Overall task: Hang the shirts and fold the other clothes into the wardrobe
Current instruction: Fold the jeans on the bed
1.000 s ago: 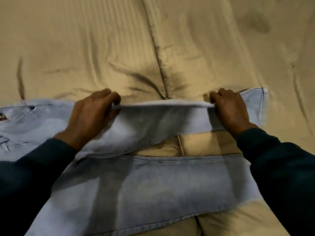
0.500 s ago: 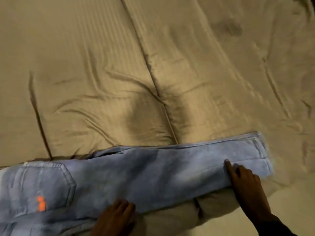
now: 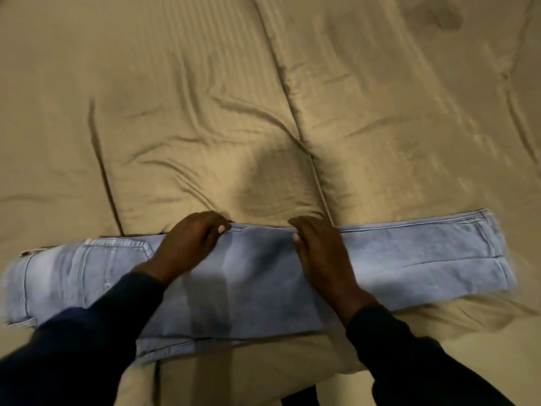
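Jeans (image 3: pixel 395 259) lie leg-on-leg along bed's (image 3: pixel 380 112) near edge. Left hand (image 3: pixel 187 244) and right hand (image 3: pixel 319 250) pinch the far seam mid-length, likely to square it before the next fold.

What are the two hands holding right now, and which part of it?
Both the left hand and the right hand grip the light blue jeans at their far long edge, near the middle of the folded length.

— What carries everything here?
— A bed (image 3: pixel 205 98) under a wrinkled tan quilt, a stitched seam running from twelve towards six.
— And lying on it?
— Folded light-blue jeans (image 3: pixel 409 256), stretched nine to three, waistband end at nine.
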`<action>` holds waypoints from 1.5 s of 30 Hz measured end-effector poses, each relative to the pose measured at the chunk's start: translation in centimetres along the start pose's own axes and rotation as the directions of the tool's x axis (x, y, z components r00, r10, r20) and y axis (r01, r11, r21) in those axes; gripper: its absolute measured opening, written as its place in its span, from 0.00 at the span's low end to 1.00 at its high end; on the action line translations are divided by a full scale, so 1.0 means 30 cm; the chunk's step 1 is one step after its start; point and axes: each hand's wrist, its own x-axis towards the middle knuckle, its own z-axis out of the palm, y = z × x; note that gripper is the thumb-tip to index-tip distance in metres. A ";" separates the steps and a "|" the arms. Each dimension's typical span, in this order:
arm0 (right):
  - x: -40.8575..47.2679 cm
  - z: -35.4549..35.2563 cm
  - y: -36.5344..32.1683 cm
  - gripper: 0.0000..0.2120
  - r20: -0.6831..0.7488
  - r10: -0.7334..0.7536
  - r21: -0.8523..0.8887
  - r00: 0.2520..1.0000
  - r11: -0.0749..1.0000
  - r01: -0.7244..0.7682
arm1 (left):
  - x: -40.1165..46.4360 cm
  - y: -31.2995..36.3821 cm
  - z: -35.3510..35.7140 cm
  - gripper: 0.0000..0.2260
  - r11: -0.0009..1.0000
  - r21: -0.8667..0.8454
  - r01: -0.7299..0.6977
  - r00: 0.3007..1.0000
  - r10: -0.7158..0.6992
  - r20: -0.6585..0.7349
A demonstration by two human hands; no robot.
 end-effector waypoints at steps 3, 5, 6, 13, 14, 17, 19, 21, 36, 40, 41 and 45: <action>0.088 0.066 -0.112 0.19 0.155 -0.069 0.055 0.985 0.997 0.061 | 0.067 -0.055 -0.099 0.14 0.997 0.056 -0.060 0.938 0.037 0.345; 0.131 0.095 -0.174 0.20 0.315 -0.080 0.032 0.946 0.997 0.074 | 0.100 -0.075 -0.161 0.12 0.994 0.113 -0.011 0.817 -0.056 0.574; 0.142 0.085 -0.187 0.19 0.363 -0.062 0.048 0.930 0.998 0.048 | 0.123 -0.073 -0.181 0.12 0.993 0.114 0.013 0.735 -0.087 0.672; 0.152 0.058 -0.232 0.12 0.702 -0.054 0.178 0.710 0.979 -0.102 | 0.090 -0.177 -0.207 0.10 0.989 0.147 -0.033 0.686 -0.085 0.723; 0.153 0.054 -0.229 0.11 0.702 -0.037 0.166 0.711 0.980 -0.113 | 0.075 -0.200 -0.209 0.10 0.990 0.139 -0.036 0.691 -0.076 0.719; 0.157 0.079 -0.214 0.10 0.564 0.000 0.049 0.826 0.998 -0.033 | 0.047 -0.232 -0.223 0.12 0.988 0.148 -0.053 0.733 -0.062 0.678; 0.163 0.115 -0.213 0.11 0.409 -0.001 -0.074 0.912 0.997 0.034 | 0.045 -0.238 -0.200 0.09 0.988 0.111 -0.108 0.878 0.043 0.476; 0.169 0.140 -0.215 0.11 0.220 0.063 -0.121 0.974 0.992 -0.037 | 0.044 -0.263 -0.150 0.08 0.997 0.064 -0.047 0.982 0.034 0.186; -0.295 0.060 0.042 0.10 -0.170 0.772 0.219 0.613 0.636 -0.740 | -0.397 0.166 0.321 0.19 0.018 -0.931 0.365 0.110 -0.994 0.024; -0.361 0.108 -0.170 0.08 -0.124 0.752 0.342 0.647 0.645 -0.684 | -0.479 0.171 0.384 0.11 -0.235 -0.956 0.177 0.085 -0.964 0.252; -0.358 0.125 -0.224 0.08 -0.108 0.719 0.372 0.687 0.670 -0.643 | -0.476 0.161 0.378 0.09 -0.260 -0.957 0.125 0.091 -0.958 0.272; -0.335 0.224 -0.359 0.02 0.091 0.546 0.418 0.833 0.738 -0.529 | -0.441 0.130 0.337 0.05 -0.328 -0.944 -0.036 0.193 -0.929 0.315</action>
